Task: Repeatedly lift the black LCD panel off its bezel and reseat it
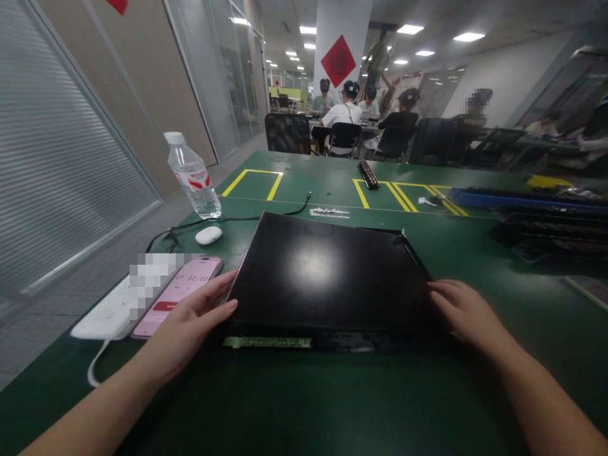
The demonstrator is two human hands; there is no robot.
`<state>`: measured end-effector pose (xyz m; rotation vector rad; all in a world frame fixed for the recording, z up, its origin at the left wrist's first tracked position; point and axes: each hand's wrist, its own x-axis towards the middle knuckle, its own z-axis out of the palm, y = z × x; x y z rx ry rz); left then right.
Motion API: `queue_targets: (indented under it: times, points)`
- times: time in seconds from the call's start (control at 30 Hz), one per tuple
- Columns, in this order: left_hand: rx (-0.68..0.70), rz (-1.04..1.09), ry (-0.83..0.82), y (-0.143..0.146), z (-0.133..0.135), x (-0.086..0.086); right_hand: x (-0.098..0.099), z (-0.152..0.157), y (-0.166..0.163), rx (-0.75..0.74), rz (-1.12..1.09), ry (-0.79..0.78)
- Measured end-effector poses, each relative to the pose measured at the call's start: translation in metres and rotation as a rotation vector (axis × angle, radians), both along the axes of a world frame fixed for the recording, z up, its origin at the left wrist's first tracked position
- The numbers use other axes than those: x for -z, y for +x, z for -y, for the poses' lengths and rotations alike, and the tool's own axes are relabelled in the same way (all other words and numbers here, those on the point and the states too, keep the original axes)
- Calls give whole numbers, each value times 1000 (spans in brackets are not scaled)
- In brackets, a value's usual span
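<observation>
Green tabletop [342, 405] spreads beneath both your hands, in a long office room with ceiling lights and glass partitions. Your left hand [187, 323] holds the left edge of a glossy black panel [327, 278] between thumb and fingers. Your right hand [468, 310] has its fingertips against the opposite edge; you cannot tell from here whether it is closed on it. Between your hands, a green circuit strip [268, 342] shows along the panel's near side, and a thin black frame [414, 248] peeks out at its far right corner.

Just outside your left hand lie a lit pink phone [166, 304], partly covered by that hand, and a white slab [104, 320] with a pale cable [95, 367] passing behind your forearm. Beyond that hand sit a small white case [208, 235], a black cable [237, 219] and a water bottle [194, 180]. Past the panel are white strips [329, 213], yellow tape outlines [251, 171] and a dark ribbed bar [369, 175]. Farther beyond your right hand, dark blurred items crowd the table. Seated people work well past its far edge.
</observation>
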<state>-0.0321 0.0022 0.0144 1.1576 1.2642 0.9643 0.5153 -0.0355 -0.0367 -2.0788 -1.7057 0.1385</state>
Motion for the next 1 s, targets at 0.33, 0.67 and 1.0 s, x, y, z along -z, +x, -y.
queue_targets:
  times: [0.33,0.67,1.0]
  points:
    - [15,-274,107,-4,-4,6,3,0,13,11,-148,-49]
    - [85,-420,146,-7,-8,15,1,1,11,47,-246,-89]
    - [139,-521,187,-9,-7,14,-2,1,10,56,-292,-63]
